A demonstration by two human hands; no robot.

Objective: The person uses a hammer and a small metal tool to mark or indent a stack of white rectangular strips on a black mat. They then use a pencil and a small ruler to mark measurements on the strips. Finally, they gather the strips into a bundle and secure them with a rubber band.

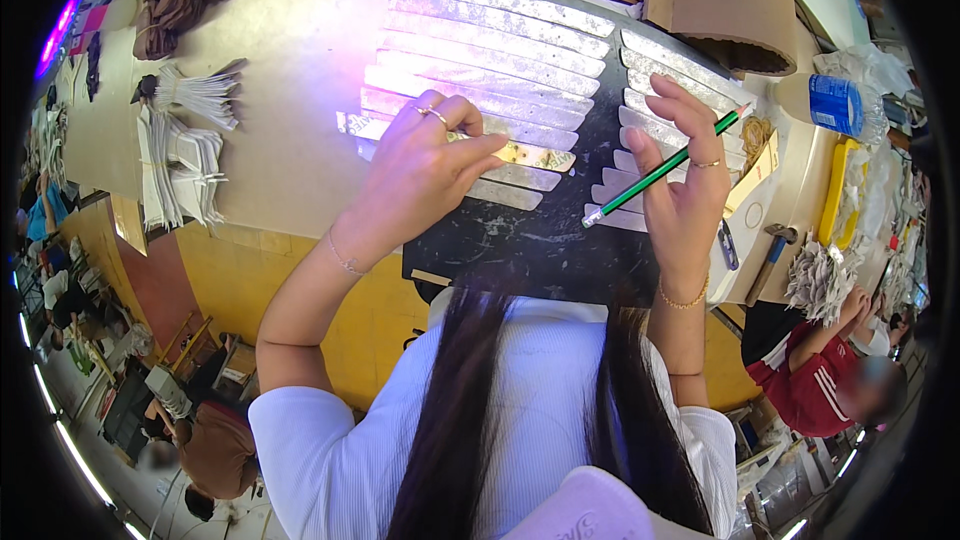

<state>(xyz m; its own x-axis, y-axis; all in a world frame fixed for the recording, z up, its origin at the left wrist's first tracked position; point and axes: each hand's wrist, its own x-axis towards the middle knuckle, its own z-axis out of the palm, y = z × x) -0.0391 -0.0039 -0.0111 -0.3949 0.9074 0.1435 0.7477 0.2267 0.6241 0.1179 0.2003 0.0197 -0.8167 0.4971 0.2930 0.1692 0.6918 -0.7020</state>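
Rows of thin silvery strips with rounded ends point(500, 35) lie side by side on a black board point(520, 245) in front of me. My left hand point(435, 155) is over the lower part of the left row, thumb and forefinger pinched together; whatever is between them is too small to make out. Under those fingertips lies a strip with a yellow printed pattern point(535, 156). My right hand point(690, 175) hovers over the shorter right row of strips point(652, 127) and holds a green pencil point(630, 194) slantwise, its sharpened point up to the right.
Tied bundles of white pieces point(185, 155) and brown pieces point(172, 2) lie at the left. A curved cardboard sheet point(725, 5) stands at the back. On the right are a blue-labelled bottle point(835, 105), rubber bands point(757, 138), a hammer point(772, 258) and a yellow tray point(838, 195). Other people sit farther off.
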